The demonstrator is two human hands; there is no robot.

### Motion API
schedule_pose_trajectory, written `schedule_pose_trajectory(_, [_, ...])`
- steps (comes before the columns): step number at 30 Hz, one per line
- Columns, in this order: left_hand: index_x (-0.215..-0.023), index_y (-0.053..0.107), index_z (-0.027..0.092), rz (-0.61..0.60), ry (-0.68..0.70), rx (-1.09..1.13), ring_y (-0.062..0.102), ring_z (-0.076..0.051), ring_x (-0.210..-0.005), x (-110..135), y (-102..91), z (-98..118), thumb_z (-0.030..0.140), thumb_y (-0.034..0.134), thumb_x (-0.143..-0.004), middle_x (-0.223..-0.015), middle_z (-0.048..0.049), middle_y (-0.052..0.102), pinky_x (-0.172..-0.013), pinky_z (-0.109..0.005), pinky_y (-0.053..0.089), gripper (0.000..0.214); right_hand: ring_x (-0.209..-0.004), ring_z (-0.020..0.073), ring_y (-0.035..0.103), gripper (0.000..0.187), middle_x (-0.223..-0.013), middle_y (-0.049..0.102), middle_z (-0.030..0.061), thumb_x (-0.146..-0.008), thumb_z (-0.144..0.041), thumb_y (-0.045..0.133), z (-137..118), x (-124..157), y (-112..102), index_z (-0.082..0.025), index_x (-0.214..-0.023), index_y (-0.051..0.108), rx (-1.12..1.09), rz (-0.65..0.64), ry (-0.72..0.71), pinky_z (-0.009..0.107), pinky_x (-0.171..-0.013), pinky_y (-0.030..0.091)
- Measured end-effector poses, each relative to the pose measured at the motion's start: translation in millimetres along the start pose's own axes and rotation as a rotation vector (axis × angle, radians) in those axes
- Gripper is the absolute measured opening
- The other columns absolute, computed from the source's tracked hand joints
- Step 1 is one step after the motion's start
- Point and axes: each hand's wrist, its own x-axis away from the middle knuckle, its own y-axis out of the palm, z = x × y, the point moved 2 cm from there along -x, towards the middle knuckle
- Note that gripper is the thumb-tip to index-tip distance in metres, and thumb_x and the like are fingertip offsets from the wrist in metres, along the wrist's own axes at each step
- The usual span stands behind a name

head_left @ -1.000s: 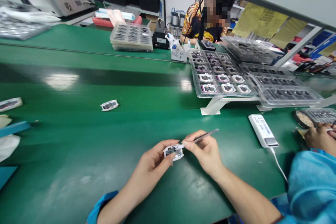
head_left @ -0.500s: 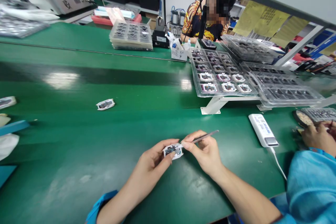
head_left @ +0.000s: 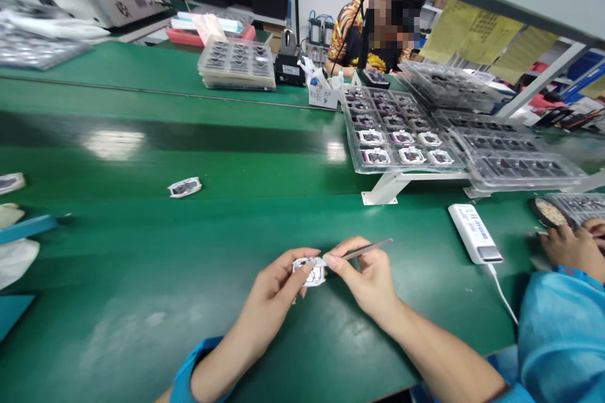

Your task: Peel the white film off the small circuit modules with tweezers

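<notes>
My left hand [head_left: 282,277] grips a small white-framed electronic housing [head_left: 316,274] between thumb and fingers, just above the green table. Its upper face looks mostly white, with small dark parts along the top edge. My right hand [head_left: 366,271] is closed around a pair of metal tweezers [head_left: 371,248], whose one end points up and to the right. The thumb and index finger of that hand are pinched at the housing's right edge; the other end of the tweezers is hidden there. A similar white-framed housing [head_left: 184,187] lies on the table to the upper left.
Clear trays of similar housings [head_left: 401,129] stand on a white rack at the right. A white device with a cable [head_left: 475,234] lies below them. A co-worker's hand [head_left: 574,249] is at far right. Another housing [head_left: 11,182] lies at far left, beside blue pieces [head_left: 28,228].
The housing in my left hand has been turned, from showing dark inner parts to a mostly white face. My left thumb has shifted onto its upper side. The right hand stays near its edge.
</notes>
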Motion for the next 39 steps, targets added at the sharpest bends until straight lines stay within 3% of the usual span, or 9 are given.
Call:
schedule_pose_trajectory(9, [-0.103, 0.070, 0.015, -0.001, -0.062, 0.116, 0.046, -0.013, -0.059, 1, 0.5, 2, 0.052, 0.069, -0.080, -0.067, 0.0021, 0.060, -0.055, -0.025, 0.036, 0.043, -0.082, 0.0215, 0.070, 0.006, -0.083, 0.075, 0.0040, -0.081, -0.023, 0.078, -4, -2, -3, -0.023, -0.080, 0.073, 0.039, -0.003, -0.133, 0.037, -0.080, 0.055])
schedule_pose_trajectory(22, [-0.102, 0.070, 0.014, -0.055, -0.057, 0.116, 0.048, -0.014, -0.061, 5, 2.3, 0, 0.047, 0.063, -0.086, -0.069, -0.0001, 0.062, -0.055, -0.026, 0.035, 0.038, -0.071, 0.0178, 0.065, 0.018, -0.074, 0.070, 0.0005, -0.075, -0.035, 0.082, 3, -6, 1, -0.022, -0.072, 0.070, -0.089, -0.125, 0.070, 0.032, -0.070, 0.051])
schedule_pose_trajectory(29, [-0.105, 0.069, 0.016, -0.076, -0.013, 0.052, 0.050, -0.015, -0.066, 4, 2.1, 3, 0.038, 0.062, -0.084, -0.078, -0.0009, 0.063, -0.060, -0.027, 0.039, 0.032, -0.070, 0.0163, 0.065, 0.014, -0.074, 0.070, -0.0007, -0.074, -0.030, 0.080, 3, -6, 0, -0.021, -0.074, 0.069, -0.096, -0.045, 0.120, 0.029, -0.067, 0.050])
schedule_pose_trajectory(39, [-0.107, 0.068, 0.017, -0.100, 0.032, -0.026, 0.053, -0.017, -0.066, 5, 1.8, 5, 0.038, 0.062, -0.082, -0.081, -0.0012, 0.066, -0.061, -0.028, 0.042, 0.032, -0.065, 0.0151, 0.066, 0.015, -0.071, 0.072, -0.0009, -0.071, -0.028, 0.082, 6, -6, 2, -0.021, -0.073, 0.070, -0.196, -0.044, 0.160, 0.028, -0.063, 0.051])
